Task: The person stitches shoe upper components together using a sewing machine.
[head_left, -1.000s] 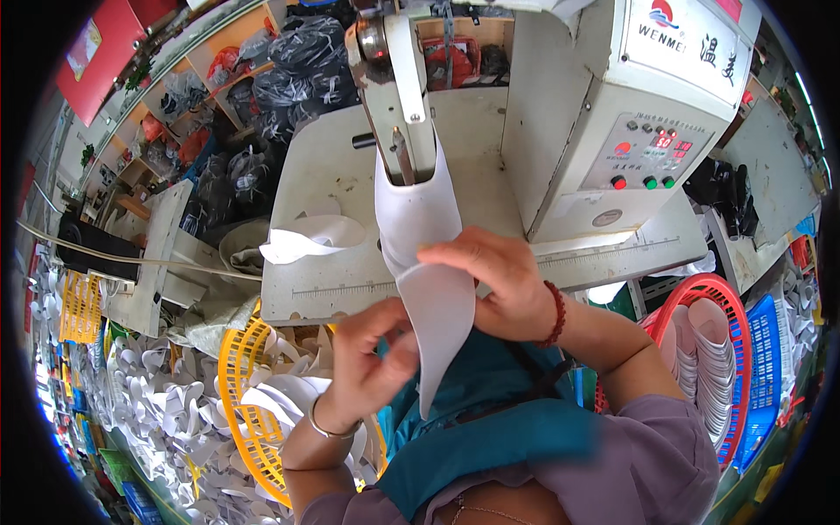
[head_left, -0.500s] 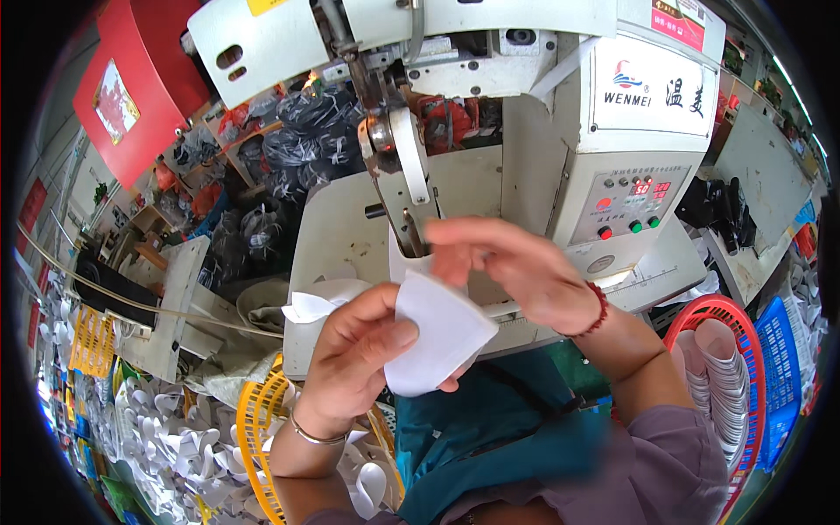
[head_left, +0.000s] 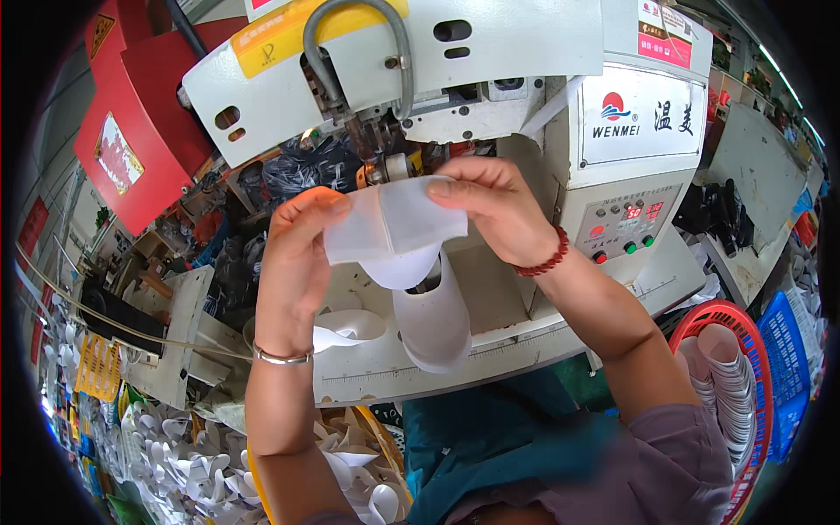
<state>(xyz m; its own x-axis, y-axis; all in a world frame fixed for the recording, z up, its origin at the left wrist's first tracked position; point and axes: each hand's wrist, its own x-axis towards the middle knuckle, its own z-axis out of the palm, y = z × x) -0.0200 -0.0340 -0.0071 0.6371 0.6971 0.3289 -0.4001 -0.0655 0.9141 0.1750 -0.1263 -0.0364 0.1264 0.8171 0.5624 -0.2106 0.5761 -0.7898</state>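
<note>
Both forearms are stretched forward over the table (head_left: 516,350), with the left hand (head_left: 306,236) and the right hand (head_left: 494,210) held apart and raised in front of the machine (head_left: 490,52). A silver bangle (head_left: 283,356) is worn on the left wrist and a red beaded bracelet (head_left: 544,254) on the right. The white sheet (head_left: 424,214) is stretched between the hands, each end pinched under a thumb; a seam runs down it near the middle. A curved white piece (head_left: 435,332) is seen just below the sheet in the view; whether the two touch cannot be told. Another white piece (head_left: 350,327) is laid on the table beside the left forearm. On the machine's box, a white panel (head_left: 646,118) is marked with a red-and-blue emblem and dark lettering, and a pink label (head_left: 665,39) is stuck above. Red digits are lit on a small display (head_left: 646,212). A yellow sticker (head_left: 306,39) is fixed to the machine's head.
</note>
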